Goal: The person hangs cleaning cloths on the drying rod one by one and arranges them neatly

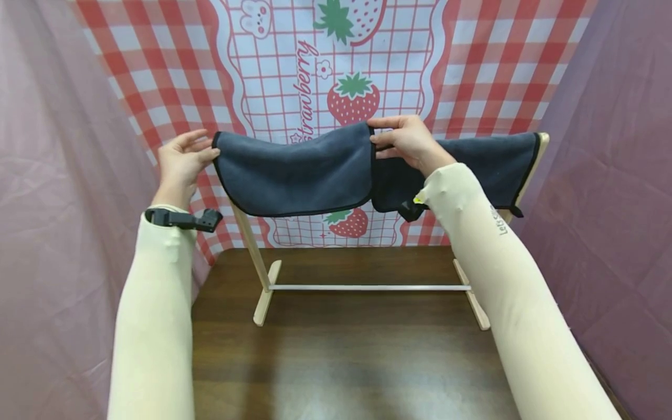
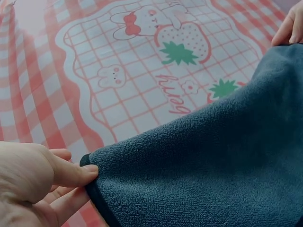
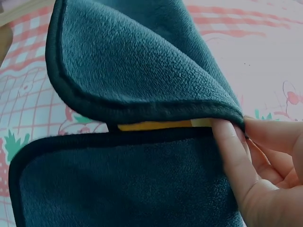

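A dark blue-grey towel [image 1: 299, 175] with black edging hangs folded over the left part of a wooden rack [image 1: 251, 248]. My left hand [image 1: 181, 160] pinches its upper left corner between thumb and fingers, seen closely in the left wrist view on the plush cloth [image 2: 199, 165]. At the towel's upper right edge, my right hand [image 1: 409, 143] pinches the black border. A second matching towel [image 1: 488, 157] drapes over the rack's right part, partly behind my right hand and forearm. Between the two towels' edges, a yellowish strip [image 3: 156, 126] shows in the right wrist view.
The rack's wooden feet [image 1: 268, 294] stand on a brown wooden table [image 1: 336, 356], joined by a low white bar [image 1: 367, 287]. Behind hangs a red-and-white checked strawberry cloth [image 1: 488, 64]. Pink curtains [image 1: 604, 175] flank both sides.
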Motion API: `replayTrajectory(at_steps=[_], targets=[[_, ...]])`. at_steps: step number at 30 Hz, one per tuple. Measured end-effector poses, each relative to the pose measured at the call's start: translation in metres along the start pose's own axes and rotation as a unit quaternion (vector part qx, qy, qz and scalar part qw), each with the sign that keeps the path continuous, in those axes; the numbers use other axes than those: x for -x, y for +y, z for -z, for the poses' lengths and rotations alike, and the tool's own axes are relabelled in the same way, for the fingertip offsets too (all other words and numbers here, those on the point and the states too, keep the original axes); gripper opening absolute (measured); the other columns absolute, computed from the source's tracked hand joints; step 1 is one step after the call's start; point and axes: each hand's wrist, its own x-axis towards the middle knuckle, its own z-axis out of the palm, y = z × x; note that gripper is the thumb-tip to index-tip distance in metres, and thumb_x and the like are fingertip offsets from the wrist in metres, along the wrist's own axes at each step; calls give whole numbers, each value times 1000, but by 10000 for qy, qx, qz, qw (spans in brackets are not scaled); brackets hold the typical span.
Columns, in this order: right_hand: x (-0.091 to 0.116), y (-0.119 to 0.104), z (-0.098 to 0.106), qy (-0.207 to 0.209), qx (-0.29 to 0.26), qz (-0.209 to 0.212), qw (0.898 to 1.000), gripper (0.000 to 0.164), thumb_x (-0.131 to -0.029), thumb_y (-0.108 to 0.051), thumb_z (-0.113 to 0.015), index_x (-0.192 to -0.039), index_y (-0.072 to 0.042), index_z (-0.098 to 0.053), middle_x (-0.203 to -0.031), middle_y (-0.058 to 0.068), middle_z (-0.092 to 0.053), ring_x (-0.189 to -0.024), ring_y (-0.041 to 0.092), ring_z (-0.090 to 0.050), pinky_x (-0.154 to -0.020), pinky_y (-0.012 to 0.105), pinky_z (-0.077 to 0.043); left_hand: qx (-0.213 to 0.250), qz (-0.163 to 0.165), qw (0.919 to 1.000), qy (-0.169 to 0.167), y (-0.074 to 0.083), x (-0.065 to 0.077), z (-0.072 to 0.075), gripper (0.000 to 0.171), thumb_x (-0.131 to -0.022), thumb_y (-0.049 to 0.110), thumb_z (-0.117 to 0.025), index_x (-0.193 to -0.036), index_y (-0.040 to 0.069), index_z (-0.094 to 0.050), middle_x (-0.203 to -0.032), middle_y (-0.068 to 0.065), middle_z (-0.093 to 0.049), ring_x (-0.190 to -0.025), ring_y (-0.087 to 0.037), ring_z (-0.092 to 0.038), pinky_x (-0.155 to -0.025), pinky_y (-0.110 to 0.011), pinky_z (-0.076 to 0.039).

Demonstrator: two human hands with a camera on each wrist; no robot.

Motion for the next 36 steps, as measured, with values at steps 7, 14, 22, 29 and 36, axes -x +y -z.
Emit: replayTrajectory(at_steps=[7,14,22,29,36], targets=[[3,0,-4,39,719,245,9971,43,-94,4,-63,-137,2,-57,-143,18,-52,-75,10,-68,-69,24,-60,-66,150,9995,265,-4,-1,7,48,-85,-1,-75,-132,6,-64,-89,4,-67,-84,-9,-67,-80,-20,-56],[6,1,-4,131,1418,447,9888,42,-93,-1,-67,-134,1,-60,-133,21,-60,-81,13,-68,-74,26,-60,-118,205,9990,371,-11,-2,11,44,-84,-1,-76,-127,5,-67,-85,6,-68,-83,-8,-67,-74,-18,-56],[9,6,-2,320,1499,768,9852,37,-89,-1,-73,-125,5,-66,-108,18,-69,-76,16,-68,-69,28,-61,-344,70,9985,412,-14,0,8,46,-85,0,-77,-129,7,-65,-87,5,-67,-79,-6,-66,-83,-22,-57],[12,13,-4,374,1285,907,9869,39,-86,4,-73,-124,7,-64,-87,10,-70,-69,15,-70,-66,30,-61,-208,-37,9990,390,-18,2,8,56,-84,-6,-74,-137,4,-59,-76,10,-67,-70,-3,-65,-69,-15,-55],[13,17,-3,409,1332,805,9870,38,-86,4,-73,-122,6,-65,-88,13,-72,-67,16,-70,-66,33,-62,-207,-14,9983,537,-25,3,9,51,-84,-2,-76,-132,6,-61,-86,5,-68,-81,-8,-65,-82,-24,-56]])
